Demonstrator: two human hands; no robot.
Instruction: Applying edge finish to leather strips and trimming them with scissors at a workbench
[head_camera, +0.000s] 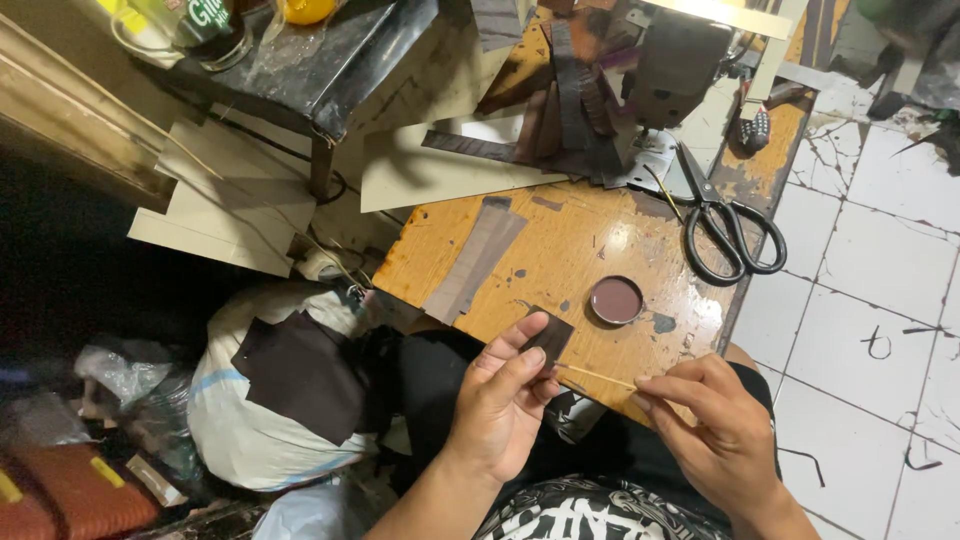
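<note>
Brown leather piece: a small dark brown leather piece is pinched in the left hand, between thumb and fingers, just over the near edge of the table.
Left grip: clenched on the small leather piece.
Thin stick: a thin pale wooden stick is held in the right hand, with its far tip touching or just beside the leather piece.
Right grip: closed on the stick, held by the fingertips.
Glue tin: a small round metal tin with dark reddish paste inside is set on the worn orange wooden table, near the hands.
Step in hand: paste seems to be spread on the leather piece with the stick; whether any paste is on the stick cannot be told.
Next move: a steady left hand is called for, and light strokes with the stick so the edge gets covered and the fingers stay clean.
Nearby things: big black-handled scissors are laid at the right side of the table. A long grey-brown strip is laid flat on the table, to the left of the tin. A dark sewing machine is seen at the back, with more dark strips beside it.
Floor: a white sack with a dark brown leather scrap on top is seen to the left, below the table.
</note>
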